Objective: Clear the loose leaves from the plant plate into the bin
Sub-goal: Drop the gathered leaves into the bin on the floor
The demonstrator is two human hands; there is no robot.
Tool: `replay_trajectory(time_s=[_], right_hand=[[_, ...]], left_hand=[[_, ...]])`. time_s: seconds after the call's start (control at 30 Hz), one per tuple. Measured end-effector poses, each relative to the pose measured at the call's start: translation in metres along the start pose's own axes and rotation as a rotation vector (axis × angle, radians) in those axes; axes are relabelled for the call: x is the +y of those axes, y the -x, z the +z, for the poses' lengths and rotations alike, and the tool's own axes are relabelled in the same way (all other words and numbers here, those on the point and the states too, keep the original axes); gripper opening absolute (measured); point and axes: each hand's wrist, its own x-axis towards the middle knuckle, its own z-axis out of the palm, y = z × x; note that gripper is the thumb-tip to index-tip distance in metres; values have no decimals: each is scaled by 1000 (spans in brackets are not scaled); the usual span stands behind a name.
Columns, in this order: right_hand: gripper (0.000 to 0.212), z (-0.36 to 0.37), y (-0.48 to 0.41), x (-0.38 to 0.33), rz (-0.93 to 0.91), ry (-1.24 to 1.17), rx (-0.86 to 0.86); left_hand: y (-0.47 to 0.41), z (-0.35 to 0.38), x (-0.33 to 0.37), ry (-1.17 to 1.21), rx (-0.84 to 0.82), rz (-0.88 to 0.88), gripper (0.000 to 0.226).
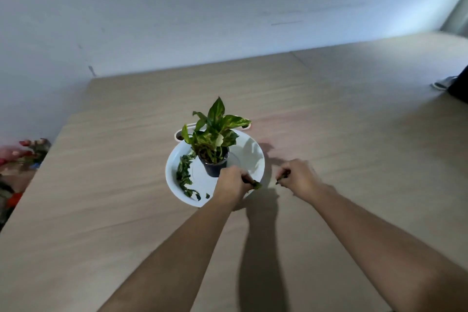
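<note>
A round white plate [249,157] lies in the middle of the wooden table and carries a small dark pot [215,167] with a green variegated plant [215,129]. Several loose leaves [186,177] lie along the plate's left and near rim. My left hand [231,183] is over the plate's near right edge, closed on some leaf pieces [255,184] that stick out past its fingers. My right hand [298,177] hovers just right of the plate, pinching a small green leaf scrap [281,180]. No bin is clearly in view.
A white rounded-edged object [188,127] sits behind the plant, mostly hidden. The wooden table [329,121] stretches wide on all sides. Red flowers and clutter [27,152] lie past the table's left edge. A dark item and a shoe [443,83] show at the far right.
</note>
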Motion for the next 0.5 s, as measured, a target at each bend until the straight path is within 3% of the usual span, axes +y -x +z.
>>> replay_trajectory(time_s=[0.27,0.5], right_hand=[[15,-98,133,140,234,-71,171],[13,-124,276,276,563,-28,172]], left_hand=[[53,150,134,-41,-261,232,13],[125,314,194,-220,-657,370,19]])
